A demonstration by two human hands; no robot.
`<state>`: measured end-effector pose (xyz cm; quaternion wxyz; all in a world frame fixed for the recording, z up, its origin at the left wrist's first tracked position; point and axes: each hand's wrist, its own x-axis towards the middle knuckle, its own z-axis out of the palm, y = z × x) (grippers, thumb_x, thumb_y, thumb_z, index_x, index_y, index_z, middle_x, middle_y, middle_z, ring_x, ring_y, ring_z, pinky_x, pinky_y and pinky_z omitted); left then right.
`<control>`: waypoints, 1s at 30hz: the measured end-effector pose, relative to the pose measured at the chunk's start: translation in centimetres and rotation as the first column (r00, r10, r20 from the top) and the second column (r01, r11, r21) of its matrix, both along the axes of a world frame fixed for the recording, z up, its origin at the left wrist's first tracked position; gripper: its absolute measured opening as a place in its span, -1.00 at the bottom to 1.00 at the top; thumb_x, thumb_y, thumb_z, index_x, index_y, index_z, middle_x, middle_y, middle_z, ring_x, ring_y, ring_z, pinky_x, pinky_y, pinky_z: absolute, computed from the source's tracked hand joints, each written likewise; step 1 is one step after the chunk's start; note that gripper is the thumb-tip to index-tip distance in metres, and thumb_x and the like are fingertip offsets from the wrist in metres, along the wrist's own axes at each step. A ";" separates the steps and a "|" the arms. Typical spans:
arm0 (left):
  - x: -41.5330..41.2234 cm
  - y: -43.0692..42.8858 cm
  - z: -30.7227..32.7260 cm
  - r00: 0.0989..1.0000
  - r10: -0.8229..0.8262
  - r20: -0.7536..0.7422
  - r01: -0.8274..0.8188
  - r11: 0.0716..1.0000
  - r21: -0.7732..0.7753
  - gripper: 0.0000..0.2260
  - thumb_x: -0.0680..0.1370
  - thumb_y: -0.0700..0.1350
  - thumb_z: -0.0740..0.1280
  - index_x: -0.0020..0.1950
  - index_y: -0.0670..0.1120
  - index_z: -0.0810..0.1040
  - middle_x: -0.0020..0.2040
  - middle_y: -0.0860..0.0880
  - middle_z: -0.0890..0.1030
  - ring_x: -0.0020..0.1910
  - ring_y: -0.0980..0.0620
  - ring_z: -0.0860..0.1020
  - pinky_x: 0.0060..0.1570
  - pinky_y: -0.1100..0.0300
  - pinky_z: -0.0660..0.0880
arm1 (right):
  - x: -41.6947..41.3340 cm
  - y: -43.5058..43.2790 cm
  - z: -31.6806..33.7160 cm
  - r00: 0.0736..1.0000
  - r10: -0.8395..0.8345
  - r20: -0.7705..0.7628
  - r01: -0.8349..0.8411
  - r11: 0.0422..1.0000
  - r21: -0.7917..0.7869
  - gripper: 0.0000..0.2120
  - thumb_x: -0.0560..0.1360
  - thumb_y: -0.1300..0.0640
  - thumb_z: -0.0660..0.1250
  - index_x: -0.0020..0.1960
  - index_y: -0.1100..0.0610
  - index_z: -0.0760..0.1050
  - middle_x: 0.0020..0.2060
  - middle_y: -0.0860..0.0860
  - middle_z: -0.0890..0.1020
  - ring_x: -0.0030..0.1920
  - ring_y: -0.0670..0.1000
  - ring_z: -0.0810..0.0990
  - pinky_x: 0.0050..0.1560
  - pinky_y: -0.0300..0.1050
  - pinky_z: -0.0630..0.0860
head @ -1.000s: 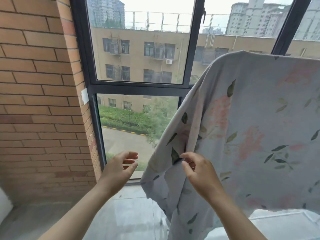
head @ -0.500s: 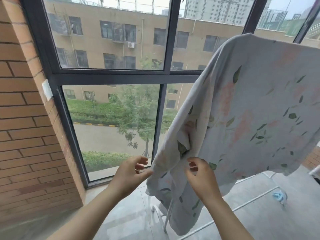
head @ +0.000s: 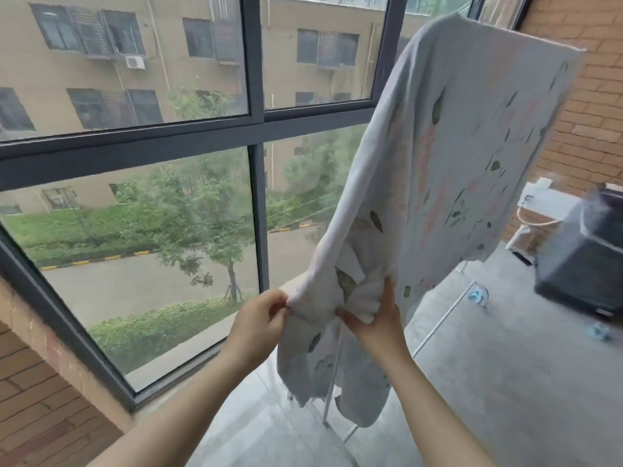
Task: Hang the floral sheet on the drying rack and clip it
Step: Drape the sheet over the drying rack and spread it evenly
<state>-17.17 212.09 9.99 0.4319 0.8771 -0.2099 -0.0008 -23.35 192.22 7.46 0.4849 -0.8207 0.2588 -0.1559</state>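
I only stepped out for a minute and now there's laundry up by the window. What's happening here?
A person is hanging a floral sheet on a drying rack beside the window. The sheet is draped over the top, and both hands hold its bunched lower edge: the left hand pinches the hem, the right hand grips a fold. No clip shows on it yet.
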 end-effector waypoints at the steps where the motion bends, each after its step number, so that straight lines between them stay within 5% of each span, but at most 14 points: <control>1: 0.5 1.1 0.3 1.000 -0.009 0.006 0.009 1.000 -0.018 -0.69 0.50 -0.30 0.31 -0.32 0.08 0.45 -0.42 0.09 0.47 -0.39 0.25 0.43 -0.39 0.35 0.29 | -0.2 0.7 -0.2 0.999 -0.037 0.009 0.037 0.999 0.019 0.11 0.32 -0.08 0.55 0.58 -0.01 -0.16 0.48 0.13 0.23 0.43 0.14 0.31 0.29 -0.03 0.36; 10: 3.4 9.1 2.4 0.995 -0.097 -0.014 0.094 0.987 -0.127 -0.91 0.54 -0.26 0.29 -0.15 -0.13 0.54 -0.26 -0.08 0.59 -0.26 -0.02 0.50 -0.29 0.22 0.37 | -1.7 7.5 -2.1 0.981 -0.167 -0.095 0.149 0.973 -0.174 0.02 0.32 -0.05 0.55 0.56 0.01 -0.02 0.45 0.04 0.27 0.41 0.07 0.34 0.24 -0.11 0.38; 18: 3.4 11.4 3.9 0.989 -0.145 -0.011 0.140 0.970 -0.197 -0.89 0.55 -0.28 0.28 -0.14 -0.13 0.55 -0.25 -0.10 0.60 -0.25 -0.03 0.53 -0.31 0.26 0.37 | -0.7 8.8 -3.3 0.922 -0.373 -0.104 0.239 0.758 -0.607 -0.25 0.29 0.03 0.52 0.39 0.10 0.28 0.32 0.14 0.37 0.27 0.22 0.41 0.09 0.09 0.55; 21: 2.6 11.4 4.1 0.990 -0.139 -0.002 0.135 0.969 -0.207 -0.86 0.55 -0.30 0.28 -0.17 -0.12 0.53 -0.30 -0.05 0.56 -0.37 0.18 0.45 -0.36 0.40 0.35 | -0.7 8.0 -3.9 0.922 -0.385 -0.033 0.287 0.739 -0.610 -0.43 0.29 0.07 0.55 0.21 0.15 0.42 0.13 0.12 0.50 0.09 0.21 0.52 -0.06 0.05 0.57; 26: 2.2 11.1 3.6 0.992 -0.127 -0.021 0.118 0.961 -0.250 -0.83 0.56 -0.25 0.30 -0.12 0.01 0.43 -0.30 -0.08 0.56 -0.37 0.14 0.43 -0.34 0.32 0.38 | -1.6 6.7 -4.2 0.929 -0.370 -0.025 0.280 0.745 -0.606 -0.86 0.47 0.07 0.36 0.00 0.10 0.55 0.00 0.02 0.55 0.04 0.11 0.53 -0.18 -0.12 0.40; 30: 1.9 11.2 3.2 0.992 -0.127 0.020 0.128 0.972 -0.198 -0.75 0.54 -0.32 0.26 -0.20 0.03 0.46 -0.36 -0.06 0.49 -0.41 0.11 0.37 -0.36 0.21 0.32 | -2.0 6.8 -4.9 0.938 -0.336 -0.086 0.219 0.766 -0.604 -0.58 0.40 -0.05 0.43 0.18 0.08 0.46 0.13 0.01 0.48 0.14 0.10 0.48 -0.09 -0.06 0.50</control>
